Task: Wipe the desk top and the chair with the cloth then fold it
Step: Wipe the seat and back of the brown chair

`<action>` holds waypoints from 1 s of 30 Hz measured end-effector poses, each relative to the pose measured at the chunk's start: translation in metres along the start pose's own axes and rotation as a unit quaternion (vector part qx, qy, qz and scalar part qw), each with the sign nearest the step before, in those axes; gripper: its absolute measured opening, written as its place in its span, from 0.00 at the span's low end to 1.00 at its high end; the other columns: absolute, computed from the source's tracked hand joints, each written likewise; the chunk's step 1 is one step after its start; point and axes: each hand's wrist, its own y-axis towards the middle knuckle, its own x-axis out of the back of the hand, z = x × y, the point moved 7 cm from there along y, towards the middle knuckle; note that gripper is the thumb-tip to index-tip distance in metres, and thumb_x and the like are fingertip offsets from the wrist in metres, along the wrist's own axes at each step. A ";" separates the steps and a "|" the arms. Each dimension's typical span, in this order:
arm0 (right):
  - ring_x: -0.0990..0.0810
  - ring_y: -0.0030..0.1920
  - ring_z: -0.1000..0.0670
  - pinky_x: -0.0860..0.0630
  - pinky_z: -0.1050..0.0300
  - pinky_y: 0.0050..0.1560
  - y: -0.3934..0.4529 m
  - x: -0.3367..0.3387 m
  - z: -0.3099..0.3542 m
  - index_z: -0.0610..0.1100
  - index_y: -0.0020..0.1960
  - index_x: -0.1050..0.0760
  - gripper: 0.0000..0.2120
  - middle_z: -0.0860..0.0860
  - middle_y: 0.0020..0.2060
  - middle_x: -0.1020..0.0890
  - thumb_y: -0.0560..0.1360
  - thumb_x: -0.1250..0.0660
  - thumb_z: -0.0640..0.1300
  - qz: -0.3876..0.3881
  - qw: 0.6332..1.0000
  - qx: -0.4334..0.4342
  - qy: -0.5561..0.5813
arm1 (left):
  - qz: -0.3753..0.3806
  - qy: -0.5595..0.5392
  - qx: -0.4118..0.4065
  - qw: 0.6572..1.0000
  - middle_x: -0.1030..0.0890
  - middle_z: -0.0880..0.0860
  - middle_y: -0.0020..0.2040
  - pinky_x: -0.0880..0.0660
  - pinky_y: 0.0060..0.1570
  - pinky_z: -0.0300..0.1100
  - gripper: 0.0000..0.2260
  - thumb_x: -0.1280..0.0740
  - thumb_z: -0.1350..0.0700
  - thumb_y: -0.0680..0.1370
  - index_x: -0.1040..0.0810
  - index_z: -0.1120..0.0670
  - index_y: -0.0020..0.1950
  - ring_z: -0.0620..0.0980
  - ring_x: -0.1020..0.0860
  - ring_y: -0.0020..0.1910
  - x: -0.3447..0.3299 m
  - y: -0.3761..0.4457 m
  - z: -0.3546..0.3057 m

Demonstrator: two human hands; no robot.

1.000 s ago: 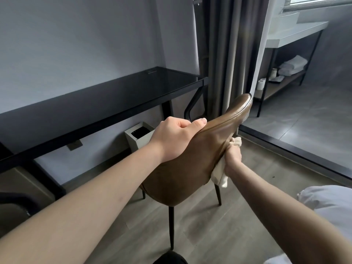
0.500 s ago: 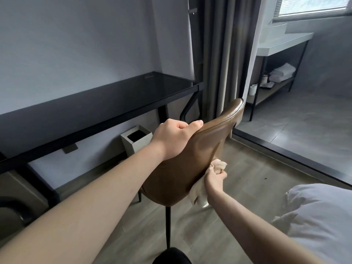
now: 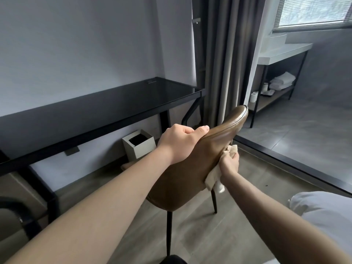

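A left hand [image 3: 181, 141] grips the top edge of a tilted brown chair [image 3: 182, 180], steadying it beside the black bench [image 3: 91, 115]. The right hand [image 3: 229, 164], fingers closed on a cream cloth [image 3: 213, 178], presses it against the backrest's side to wipe.

Soft, dim daylight enters through the blinded window [image 3: 312, 10] up and to the right of the hands, leaving the room grey and low in contrast. The dark desk top [image 3: 106, 105] left of the hands carries a faint sheen. Straight lines bow toward the edges, and both forearms look stretched near the bottom corners.
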 end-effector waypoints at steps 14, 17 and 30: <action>0.35 0.81 0.46 0.39 0.43 0.82 -0.025 -0.022 -0.060 0.64 0.84 0.49 0.30 0.57 0.84 0.40 0.83 0.48 0.58 0.011 0.997 0.074 -0.032 | -0.017 0.004 -0.017 1.000 0.27 0.47 0.23 0.20 0.44 0.52 0.31 0.38 0.30 0.79 0.31 0.52 0.25 0.46 0.24 0.29 0.001 0.005 0.003; 0.35 0.80 0.43 0.39 0.41 0.81 -0.079 -0.030 -0.077 0.60 0.85 0.49 0.30 0.50 0.83 0.36 0.85 0.46 0.59 -0.017 0.999 0.046 -0.007 | -0.014 0.005 -0.007 1.000 0.28 0.48 0.23 0.20 0.48 0.53 0.31 0.37 0.31 0.79 0.32 0.52 0.26 0.48 0.24 0.30 0.002 0.001 -0.001; 0.46 0.85 0.43 0.47 0.43 0.83 -0.173 -0.087 -0.099 0.51 0.87 0.53 0.33 0.45 0.86 0.47 0.86 0.43 0.46 -0.051 0.987 -0.131 0.083 | -0.005 0.004 0.004 1.000 0.27 0.47 0.25 0.21 0.48 0.48 0.31 0.39 0.31 0.81 0.31 0.52 0.27 0.46 0.24 0.32 0.001 0.000 0.002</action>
